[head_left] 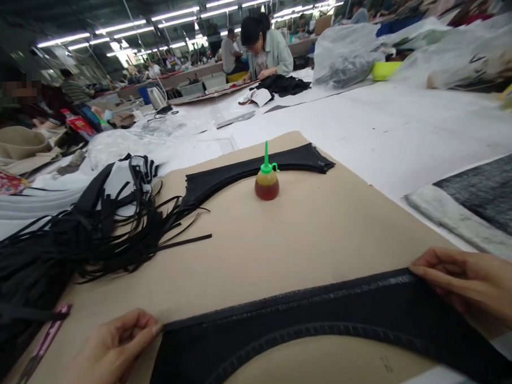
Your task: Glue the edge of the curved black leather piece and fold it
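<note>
- Black fabric panel (320,308): pinching its upper left corner narrowly in the left hand (110,351).
- Pinching its upper right corner likewise in the right hand (476,284).
- Holding it spread over the near part of the tan surface (241,243).
- Seeing a green-tipped bottle (267,186) beyond it, and tangled black strips (105,238) beside pink snips (44,343) at left.

Near: one left hand (113,357), one right hand (476,287), with one black panel (320,309) between. Farther off: one green-spouted bottle (266,188), one stack of black pieces (221,177). At left: one pink-handled cutter (44,344), one heap of black strips (92,239), too tangled to count.
</note>
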A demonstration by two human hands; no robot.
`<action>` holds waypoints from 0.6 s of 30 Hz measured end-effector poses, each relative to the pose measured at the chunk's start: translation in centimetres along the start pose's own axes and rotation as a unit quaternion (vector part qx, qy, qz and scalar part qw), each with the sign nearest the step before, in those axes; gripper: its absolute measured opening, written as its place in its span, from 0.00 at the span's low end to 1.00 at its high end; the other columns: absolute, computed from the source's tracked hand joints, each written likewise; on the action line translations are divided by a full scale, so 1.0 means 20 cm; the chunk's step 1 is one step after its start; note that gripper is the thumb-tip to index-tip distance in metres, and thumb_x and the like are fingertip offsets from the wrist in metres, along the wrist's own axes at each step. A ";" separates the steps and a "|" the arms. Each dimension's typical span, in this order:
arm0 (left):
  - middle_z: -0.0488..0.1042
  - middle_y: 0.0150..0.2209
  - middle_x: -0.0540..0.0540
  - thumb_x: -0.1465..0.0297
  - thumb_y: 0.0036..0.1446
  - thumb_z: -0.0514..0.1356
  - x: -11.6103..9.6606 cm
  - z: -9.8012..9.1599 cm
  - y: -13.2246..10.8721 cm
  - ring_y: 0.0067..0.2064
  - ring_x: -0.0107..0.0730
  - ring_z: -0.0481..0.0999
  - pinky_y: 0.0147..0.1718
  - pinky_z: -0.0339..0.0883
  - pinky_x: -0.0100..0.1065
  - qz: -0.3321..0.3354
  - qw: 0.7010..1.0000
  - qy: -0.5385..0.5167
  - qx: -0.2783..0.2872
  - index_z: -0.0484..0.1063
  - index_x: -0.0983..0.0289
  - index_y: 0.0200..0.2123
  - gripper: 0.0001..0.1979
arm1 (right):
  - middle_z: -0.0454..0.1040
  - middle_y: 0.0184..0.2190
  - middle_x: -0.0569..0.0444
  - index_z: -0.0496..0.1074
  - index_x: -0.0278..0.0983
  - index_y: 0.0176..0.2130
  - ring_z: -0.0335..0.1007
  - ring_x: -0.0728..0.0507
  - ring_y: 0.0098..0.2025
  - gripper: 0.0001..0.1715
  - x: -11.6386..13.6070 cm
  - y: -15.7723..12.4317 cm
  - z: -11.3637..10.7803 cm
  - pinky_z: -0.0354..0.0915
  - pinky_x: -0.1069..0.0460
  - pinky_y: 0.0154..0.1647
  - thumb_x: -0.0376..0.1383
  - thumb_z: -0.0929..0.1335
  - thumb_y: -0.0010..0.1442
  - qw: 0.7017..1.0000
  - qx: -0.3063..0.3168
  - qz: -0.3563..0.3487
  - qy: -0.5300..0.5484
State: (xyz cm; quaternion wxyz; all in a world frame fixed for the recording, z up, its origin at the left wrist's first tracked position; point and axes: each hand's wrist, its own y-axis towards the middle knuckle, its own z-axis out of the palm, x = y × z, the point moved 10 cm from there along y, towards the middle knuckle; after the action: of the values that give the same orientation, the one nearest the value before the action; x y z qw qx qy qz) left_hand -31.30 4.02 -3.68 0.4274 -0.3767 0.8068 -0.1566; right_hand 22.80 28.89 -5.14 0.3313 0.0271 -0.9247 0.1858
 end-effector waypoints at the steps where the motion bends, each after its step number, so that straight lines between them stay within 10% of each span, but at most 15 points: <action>1: 0.55 0.15 0.43 0.34 0.35 0.60 -0.01 0.01 0.01 0.16 0.20 0.53 0.16 0.45 0.26 -0.002 1.000 0.006 0.005 0.68 0.64 0.24 0.35 | 0.69 0.19 0.52 0.72 0.40 0.29 0.65 0.44 0.19 0.33 -0.04 0.01 0.02 0.62 0.51 0.19 0.65 0.64 0.46 1.000 0.012 0.010 0.013; 18: 0.59 0.17 0.45 0.42 0.37 0.63 -0.08 0.03 0.02 0.19 0.23 0.54 0.17 0.46 0.26 0.003 1.000 0.012 -0.016 0.68 0.64 0.23 0.29 | 0.69 0.21 0.49 0.74 0.42 0.30 0.63 0.49 0.21 0.21 -0.11 0.01 0.05 0.57 0.49 0.22 0.57 0.68 0.53 0.995 0.017 0.020 0.091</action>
State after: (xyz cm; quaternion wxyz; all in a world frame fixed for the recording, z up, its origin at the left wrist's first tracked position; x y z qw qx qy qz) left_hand -30.46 5.48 -3.24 0.4117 -0.3797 0.8153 -0.1468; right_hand 23.91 28.50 -7.27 0.4103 -0.0026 -0.8875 0.2098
